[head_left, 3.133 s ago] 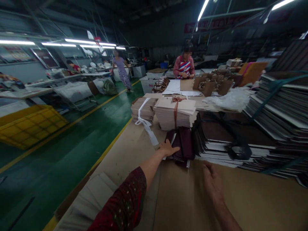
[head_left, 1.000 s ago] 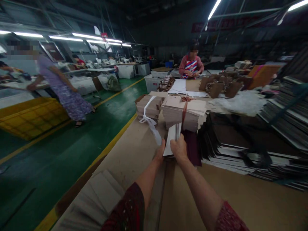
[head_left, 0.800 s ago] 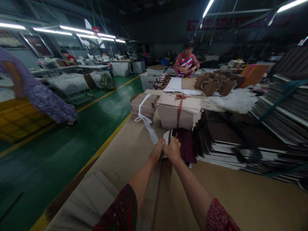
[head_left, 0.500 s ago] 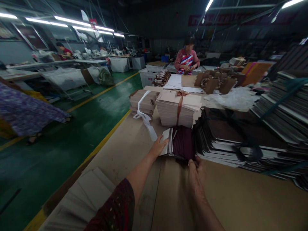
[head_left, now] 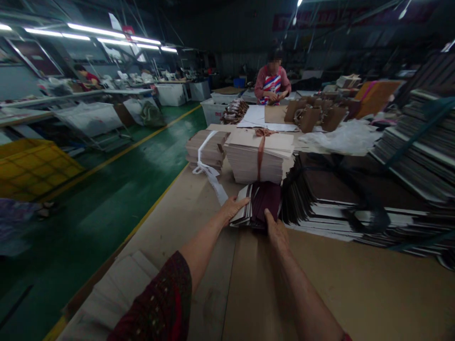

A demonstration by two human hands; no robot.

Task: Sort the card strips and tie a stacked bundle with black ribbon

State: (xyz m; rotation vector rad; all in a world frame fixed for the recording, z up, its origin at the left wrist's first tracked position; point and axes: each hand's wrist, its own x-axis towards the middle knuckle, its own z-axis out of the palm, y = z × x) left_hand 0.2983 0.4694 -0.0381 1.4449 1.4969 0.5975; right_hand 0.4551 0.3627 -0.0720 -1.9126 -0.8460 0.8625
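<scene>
A small fanned stack of maroon pieces (head_left: 266,201) with pale-edged pieces at its left side lies on the brown table (head_left: 263,284). My left hand (head_left: 232,209) grips the pale left end, thumb on top and fingers underneath. At the right end, my right hand (head_left: 276,230) holds the maroon part, its thumb on top; its other fingers are partly hidden. Just behind stands a pale stack tied with an orange-brown strip (head_left: 260,156). A large pile of dark, white-edged sheets (head_left: 355,189) sits to the right.
A bundle tied with white strip (head_left: 207,149) stands behind at left. Pale sheets (head_left: 121,284) lie fanned at the near left. A person in a striped apron (head_left: 273,83) works across the table. Left of the table is a green floor (head_left: 142,170) with a yellow cart (head_left: 35,166).
My right hand has moved up and left from below the stack's corner onto the maroon pieces. The passer-by at the left has mostly left the view, uncovering the yellow cart.
</scene>
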